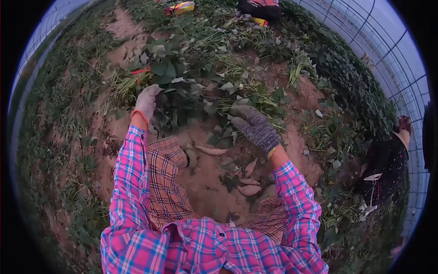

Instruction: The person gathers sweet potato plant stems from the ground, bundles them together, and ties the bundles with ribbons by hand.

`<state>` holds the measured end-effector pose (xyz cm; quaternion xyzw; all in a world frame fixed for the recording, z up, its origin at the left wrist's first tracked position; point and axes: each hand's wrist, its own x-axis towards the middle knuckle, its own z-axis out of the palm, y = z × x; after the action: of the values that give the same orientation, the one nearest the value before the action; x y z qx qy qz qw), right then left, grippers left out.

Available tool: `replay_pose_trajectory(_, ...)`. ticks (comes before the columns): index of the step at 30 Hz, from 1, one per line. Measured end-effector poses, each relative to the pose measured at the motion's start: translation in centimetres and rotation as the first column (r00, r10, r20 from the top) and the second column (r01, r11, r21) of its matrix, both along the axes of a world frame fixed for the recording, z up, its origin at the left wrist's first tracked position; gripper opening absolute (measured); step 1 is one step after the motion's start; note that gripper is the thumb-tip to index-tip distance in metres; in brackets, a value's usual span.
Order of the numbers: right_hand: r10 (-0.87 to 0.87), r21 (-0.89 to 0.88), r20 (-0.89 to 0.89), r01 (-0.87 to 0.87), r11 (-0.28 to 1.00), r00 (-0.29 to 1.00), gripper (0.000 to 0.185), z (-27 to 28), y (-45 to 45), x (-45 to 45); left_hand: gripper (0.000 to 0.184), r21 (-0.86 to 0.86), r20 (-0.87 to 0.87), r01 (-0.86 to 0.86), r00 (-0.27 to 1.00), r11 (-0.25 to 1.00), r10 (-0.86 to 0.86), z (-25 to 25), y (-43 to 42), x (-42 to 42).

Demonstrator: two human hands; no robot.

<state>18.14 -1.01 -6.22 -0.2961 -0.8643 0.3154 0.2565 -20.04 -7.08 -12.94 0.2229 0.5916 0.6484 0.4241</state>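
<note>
My left hand, in a pale glove with a red band at the wrist, reaches to the leafy green vines. Its fingers are stretched out against the leaves, with the fingertips partly hidden. Beside it lies a bundle of stems with a red tie around it. My right hand, in a grey knit glove, rests at cut vine stems with thumb and fingers apart. Between my legs, several sweet potatoes lie on bare soil, one long sweet potato farther forward.
Vines and soil surround me. A person in dark speckled clothing is at the right, near a wire grid. Another person is ahead, with a yellow and red bag to the left of them.
</note>
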Motion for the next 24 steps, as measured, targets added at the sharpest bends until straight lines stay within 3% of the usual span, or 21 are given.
replay_pose_trajectory(1,-0.031,-0.063,0.243,0.047,0.997,0.970,0.040,-2.2,-0.1,2.2,0.030,-0.041,-0.031,0.013,0.999,0.999,-0.015,0.7,-0.6,0.8)
replay_pose_trajectory(2,-0.091,-0.079,0.245,0.114,0.990,0.965,0.040,-4.8,0.0,3.9,0.021,-0.042,0.055,-0.099,0.993,0.994,0.101,0.9,-0.5,2.7)
replay_pose_trajectory(4,0.039,-0.241,0.379,0.058,0.969,0.925,0.038,-8.7,-0.4,7.8,0.036,-0.094,0.108,0.052,0.993,0.994,-0.041,-2.1,0.2,1.3)
replay_pose_trajectory(6,-0.015,-0.262,0.424,0.138,0.955,0.905,0.039,-8.4,-1.9,10.1,0.034,-0.167,0.087,0.181,0.982,0.969,-0.168,-0.7,0.9,4.1)
replay_pose_trajectory(7,0.012,-0.280,0.454,0.129,0.951,0.891,0.040,-8.7,-2.4,11.1,0.029,-0.103,0.158,0.305,0.945,0.947,-0.287,-2.5,2.1,3.1)
replay_pose_trajectory(9,-0.005,-0.350,0.330,0.127,0.928,0.944,0.041,-10.8,-2.7,12.9,0.014,0.067,0.185,0.451,0.871,0.890,-0.455,1.1,1.7,7.2)
replay_pose_trajectory(10,-0.086,-0.562,0.291,0.243,0.791,0.953,0.042,-14.4,-2.2,13.6,0.019,-0.044,0.088,0.387,0.920,0.921,-0.382,1.2,2.0,8.3)
replay_pose_trajectory(11,-0.068,-0.584,0.281,0.226,0.780,0.957,0.042,-15.2,-2.6,13.5,0.019,-0.071,0.085,0.375,0.926,0.924,-0.369,1.3,2.0,9.2)
replay_pose_trajectory(13,-0.023,-0.294,0.586,0.239,0.926,0.810,0.040,-16.1,-2.1,12.6,0.024,-0.255,-0.186,0.429,0.858,0.867,-0.479,1.9,2.2,10.6)
replay_pose_trajectory(14,-0.020,-0.219,0.539,0.163,0.962,0.842,0.040,-16.6,-2.4,12.3,0.027,-0.338,-0.225,0.459,0.808,0.822,-0.544,1.9,2.3,11.3)
replay_pose_trajectory(15,0.033,-0.202,0.446,0.065,0.977,0.894,0.040,-18.3,-2.3,12.4,0.029,-0.417,-0.259,0.471,0.758,0.777,-0.599,1.8,2.4,11.4)
replay_pose_trajectory(16,0.099,-0.170,0.347,-0.042,0.985,0.933,0.039,-19.8,-2.0,12.0,0.032,-0.565,-0.331,0.512,0.577,0.647,-0.746,1.5,3.0,10.9)
replay_pose_trajectory(18,0.150,-0.343,0.574,0.070,0.937,0.805,0.037,-15.5,-2.9,10.0,0.037,-0.609,-0.352,0.541,0.471,0.580,-0.809,0.6,2.8,11.4)
replay_pose_trajectory(19,0.175,-0.339,0.564,0.033,0.940,0.807,0.037,-15.0,-3.0,9.3,0.037,-0.613,-0.363,0.512,0.493,0.601,-0.791,0.3,2.9,11.3)
replay_pose_trajectory(21,0.204,-0.302,0.610,-0.013,0.953,0.765,0.036,-14.7,-3.6,9.1,0.042,-0.666,-0.511,0.537,0.178,0.519,-0.841,-0.3,3.3,11.9)
replay_pose_trajectory(22,0.215,-0.314,0.612,-0.016,0.949,0.761,0.036,-16.1,-3.6,9.5,0.042,-0.669,-0.501,0.538,0.185,0.513,-0.846,-0.2,3.3,12.5)
replay_pose_trajectory(23,0.236,-0.163,0.538,-0.175,0.971,0.809,0.037,-18.6,-3.4,10.0,0.042,-0.685,-0.413,0.551,0.246,0.477,-0.877,0.6,3.4,13.3)
replay_pose_trajectory(24,0.252,-0.115,0.522,-0.225,0.968,0.815,0.039,-18.7,-3.4,10.2,0.043,-0.698,-0.320,0.566,0.302,0.439,-0.898,0.8,3.5,13.8)
